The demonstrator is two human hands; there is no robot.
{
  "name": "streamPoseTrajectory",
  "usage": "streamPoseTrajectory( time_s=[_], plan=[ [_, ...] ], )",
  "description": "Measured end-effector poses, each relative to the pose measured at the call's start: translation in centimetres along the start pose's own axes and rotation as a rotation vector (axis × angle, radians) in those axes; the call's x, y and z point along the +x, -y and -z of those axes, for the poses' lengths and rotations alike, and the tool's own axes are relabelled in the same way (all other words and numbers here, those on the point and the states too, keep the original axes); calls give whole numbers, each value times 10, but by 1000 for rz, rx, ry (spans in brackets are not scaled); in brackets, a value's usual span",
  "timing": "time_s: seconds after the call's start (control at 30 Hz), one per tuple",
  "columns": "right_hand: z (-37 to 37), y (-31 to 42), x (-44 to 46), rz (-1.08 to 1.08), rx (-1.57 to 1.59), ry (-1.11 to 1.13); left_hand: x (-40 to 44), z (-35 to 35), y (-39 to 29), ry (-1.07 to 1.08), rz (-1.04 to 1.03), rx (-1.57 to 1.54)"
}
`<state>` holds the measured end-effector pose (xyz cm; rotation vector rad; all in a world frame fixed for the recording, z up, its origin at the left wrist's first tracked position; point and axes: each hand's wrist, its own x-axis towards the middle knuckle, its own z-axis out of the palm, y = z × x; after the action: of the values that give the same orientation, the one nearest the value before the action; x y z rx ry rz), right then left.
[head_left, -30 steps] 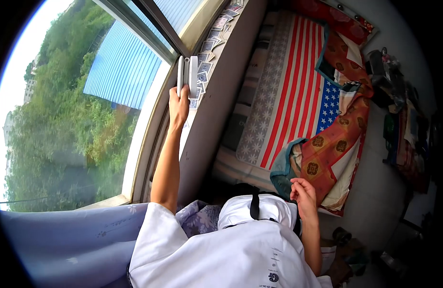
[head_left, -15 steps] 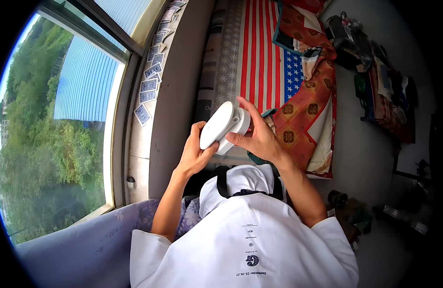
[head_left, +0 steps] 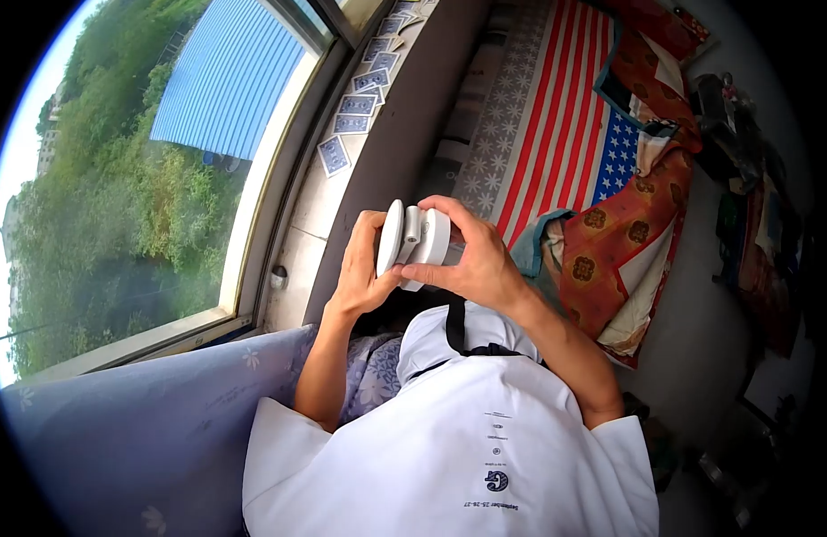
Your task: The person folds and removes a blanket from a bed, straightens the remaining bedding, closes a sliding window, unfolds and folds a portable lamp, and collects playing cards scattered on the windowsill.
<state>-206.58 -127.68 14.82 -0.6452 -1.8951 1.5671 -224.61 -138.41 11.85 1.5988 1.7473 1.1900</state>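
Between my hands, in front of my chest, is a white folding device (head_left: pixel 411 228) with a flat rounded plate on the left, a hinge-like cylinder in the middle and a thicker body on the right. Its exact kind I cannot make out. My left hand (head_left: pixel 361 267) is closed round the plate side, thumb at its lower edge. On the other side, my right hand (head_left: pixel 478 255) grips the thicker body, with fingers over the top and thumb below. The plate stands nearly edge-on to me.
Playing cards (head_left: pixel 352 123) lie in a row along the window ledge (head_left: pixel 308 222), with a small dark-and-silver object (head_left: pixel 278 277) nearer me. A striped, starred cloth (head_left: pixel 557 116) and a patterned orange blanket (head_left: pixel 601 242) spread ahead. Dark clutter (head_left: pixel 736 125) lies right. A lilac floral cloth (head_left: pixel 162 421) hangs at left.
The view has turned, so the cards and striped cloth sit farther right. The device has rotated from showing its broad plate face to nearly edge-on. My right fingers have closed round its body.
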Motion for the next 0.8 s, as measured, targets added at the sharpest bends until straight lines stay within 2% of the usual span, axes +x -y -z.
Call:
streamPoseTrajectory(
  time_s=[0.1,0.2,0.33,0.43,0.63,0.7,0.8],
  plan=[
    [-16,13,11,-4,63,55,-22,24,11,-152,175,-145],
    [-33,17,19,-18,167,104,-35,33,13,-378,208,-215],
    [-52,23,21,22,207,119,-42,39,18,-613,137,-501],
    [-66,32,21,12,232,146,-43,45,8,-713,100,-553],
    [-92,31,16,156,155,118,-47,63,8,-834,18,-689],
    [-99,29,11,124,213,103,-48,66,11,-816,-8,-715],
    [-97,29,7,11,236,120,-52,67,5,-768,129,-808]
  ],
)
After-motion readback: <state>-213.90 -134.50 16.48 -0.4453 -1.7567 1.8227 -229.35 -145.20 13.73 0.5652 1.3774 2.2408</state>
